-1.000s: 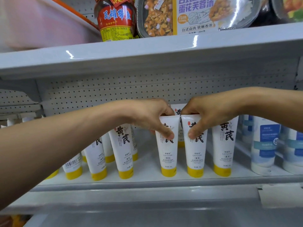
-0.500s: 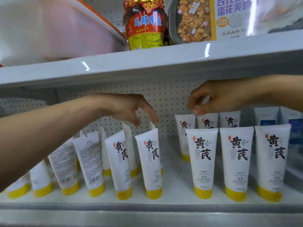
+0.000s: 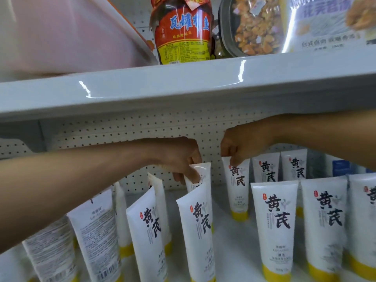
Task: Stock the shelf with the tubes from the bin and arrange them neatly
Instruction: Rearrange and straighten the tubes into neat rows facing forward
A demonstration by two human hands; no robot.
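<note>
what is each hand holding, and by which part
The left hand grips a back-row white plastic tube by its flat top end; the right hand pinches the top end of a neighbouring white yellow-capped tube.

The tube (image 3: 201, 171) pinched by the fingers (image 3: 190, 173) of the left hand (image 3: 177, 157) shows only its upper part, the rest hidden behind the front tube (image 3: 200, 231) below them. The fingers (image 3: 234, 160) of the right hand (image 3: 242, 145) cover the top edge of the back tube (image 3: 238, 190); to their right, blue-and-white bottles (image 3: 341, 167) are mostly hidden by the forearm. Below both hands, the bottom edge partly cuts off the front row's yellow caps.
</note>
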